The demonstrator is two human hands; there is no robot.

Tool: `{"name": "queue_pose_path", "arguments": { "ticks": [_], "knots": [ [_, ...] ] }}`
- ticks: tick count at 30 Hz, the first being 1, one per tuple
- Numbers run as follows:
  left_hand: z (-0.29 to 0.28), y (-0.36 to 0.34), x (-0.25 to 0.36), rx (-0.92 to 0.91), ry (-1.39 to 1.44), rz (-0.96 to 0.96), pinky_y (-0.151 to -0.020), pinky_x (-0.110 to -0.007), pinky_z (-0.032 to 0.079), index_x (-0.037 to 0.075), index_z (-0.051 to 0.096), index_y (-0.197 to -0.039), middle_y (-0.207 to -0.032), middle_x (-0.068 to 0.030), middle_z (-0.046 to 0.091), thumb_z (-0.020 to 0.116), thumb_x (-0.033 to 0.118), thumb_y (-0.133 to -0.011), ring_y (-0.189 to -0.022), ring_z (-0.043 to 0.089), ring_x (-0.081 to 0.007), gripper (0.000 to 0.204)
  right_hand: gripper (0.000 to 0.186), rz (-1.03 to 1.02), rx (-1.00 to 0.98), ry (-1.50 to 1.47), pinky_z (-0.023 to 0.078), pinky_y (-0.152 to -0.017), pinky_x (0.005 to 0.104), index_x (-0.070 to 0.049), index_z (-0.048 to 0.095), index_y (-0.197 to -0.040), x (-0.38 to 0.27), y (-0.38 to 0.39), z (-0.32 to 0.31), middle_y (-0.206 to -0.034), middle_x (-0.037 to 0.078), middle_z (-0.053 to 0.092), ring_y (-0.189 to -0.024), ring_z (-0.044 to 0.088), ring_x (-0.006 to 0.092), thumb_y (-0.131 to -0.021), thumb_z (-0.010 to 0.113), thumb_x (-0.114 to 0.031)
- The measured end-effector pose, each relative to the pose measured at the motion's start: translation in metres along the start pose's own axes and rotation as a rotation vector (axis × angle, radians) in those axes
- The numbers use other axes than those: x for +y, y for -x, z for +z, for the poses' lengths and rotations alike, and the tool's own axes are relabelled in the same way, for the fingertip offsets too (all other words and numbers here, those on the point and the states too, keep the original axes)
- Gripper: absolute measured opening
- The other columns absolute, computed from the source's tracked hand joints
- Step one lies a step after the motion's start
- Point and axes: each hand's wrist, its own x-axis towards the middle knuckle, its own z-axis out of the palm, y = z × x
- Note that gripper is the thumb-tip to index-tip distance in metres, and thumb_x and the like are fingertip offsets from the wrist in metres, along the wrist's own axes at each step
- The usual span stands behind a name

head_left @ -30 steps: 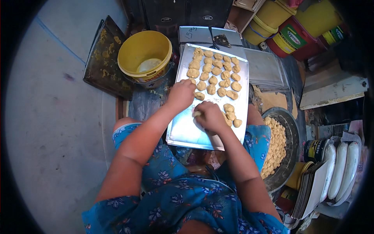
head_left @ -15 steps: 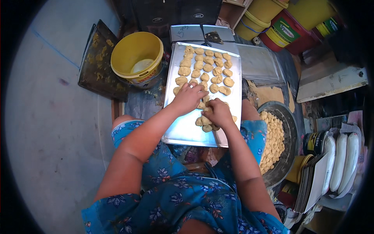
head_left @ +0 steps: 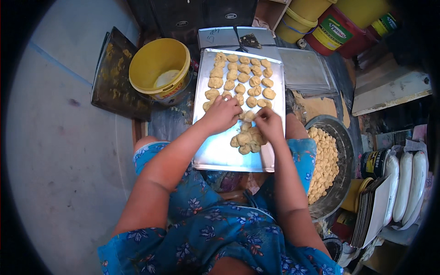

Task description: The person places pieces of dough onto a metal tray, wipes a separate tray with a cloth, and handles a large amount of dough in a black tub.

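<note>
Lumps of dough (head_left: 244,139) sit heaped on a metal tray (head_left: 214,152) just below the fingertips, with more (in loose rows) beyond them. The left hand (head_left: 222,114) rests over the nearest row, fingers slightly apart; I cannot tell whether they grip. The right hand (head_left: 270,123) has its fingers bunched together at a lump, though whether clamped on it is unclear. Right of those fingers, a dark basin (head_left: 344,158) holds more dough; left of the left fingers stands a yellow bucket (head_left: 160,64).
</note>
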Motion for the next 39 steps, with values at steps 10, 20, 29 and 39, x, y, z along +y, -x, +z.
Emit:
{"name": "queue_pose_path", "arguments": {
  "ticks": [10,20,29,39],
  "knots": [
    [0.005,-0.006,0.012,0.002,-0.069,-0.041,-0.095,-0.045,0.032,0.009,0.060,-0.107,-0.112,-0.0082,0.056,0.056,0.009,-0.077,-0.112,0.048,-0.0283,0.030,0.027,-0.013,0.113,0.209,0.050,-0.075,0.0356,-0.003,0.066,-0.092,0.017,-0.003,-0.030,-0.089,0.017,0.065,-0.082,0.064,0.0289,-0.070,0.070,-0.019],
    [0.020,-0.008,0.018,-0.130,-0.083,0.077,-0.102,-0.050,0.023,0.012,0.059,-0.118,-0.118,-0.0064,0.055,0.054,0.007,-0.079,-0.121,0.043,-0.0273,0.040,0.019,-0.099,0.214,0.157,0.050,-0.068,0.0374,-0.004,0.066,-0.089,0.021,-0.004,-0.034,-0.084,0.014,0.063,-0.075,0.062,0.0284,-0.072,0.067,-0.013],
    [0.011,-0.002,0.029,-0.081,-0.056,0.080,-0.094,-0.041,0.033,0.009,0.065,-0.099,-0.096,-0.0061,0.059,0.057,0.009,-0.076,-0.107,0.050,-0.0257,0.025,0.022,-0.192,0.282,0.284,0.049,-0.068,0.0345,-0.005,0.066,-0.098,0.011,-0.010,-0.026,-0.093,0.013,0.059,-0.076,0.061,0.0275,-0.078,0.067,-0.014],
    [0.012,0.007,0.030,-0.184,0.130,0.064,-0.080,-0.040,0.045,0.003,0.063,-0.099,-0.093,-0.0118,0.059,0.056,0.013,-0.081,-0.088,0.058,-0.0292,0.022,0.034,-0.161,0.145,0.231,0.049,-0.075,0.0383,-0.011,0.062,-0.111,0.015,-0.026,-0.038,-0.099,0.015,0.058,-0.084,0.060,0.0339,-0.077,0.061,-0.009]
  ]
}}
